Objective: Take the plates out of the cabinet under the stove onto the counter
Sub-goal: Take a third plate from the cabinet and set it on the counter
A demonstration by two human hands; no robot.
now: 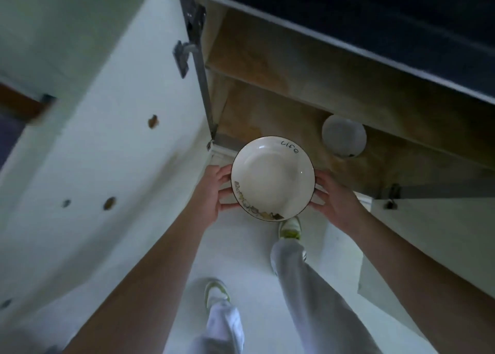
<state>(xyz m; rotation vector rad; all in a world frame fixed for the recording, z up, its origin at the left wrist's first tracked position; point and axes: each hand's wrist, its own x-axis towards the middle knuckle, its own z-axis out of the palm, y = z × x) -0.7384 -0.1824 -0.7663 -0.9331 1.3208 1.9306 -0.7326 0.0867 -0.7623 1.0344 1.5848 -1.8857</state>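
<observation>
A white deep plate [272,178] with a dark rim, the word "Life" and a printed pattern along its near edge hangs in front of the open cabinet [294,107]. My left hand [213,193] grips its left edge and my right hand [336,199] grips its right edge, fingers curled under the rim. A second white plate [344,135] lies on the cabinet's lower wooden shelf, to the right and partly hidden under the upper shelf.
The left cabinet door [93,153] stands swung open beside my left arm, with a metal hinge [184,53] at its edge. The right door [442,228] is open too. A dark counter edge [375,24] runs above. My legs and shoes stand on the white floor [241,246].
</observation>
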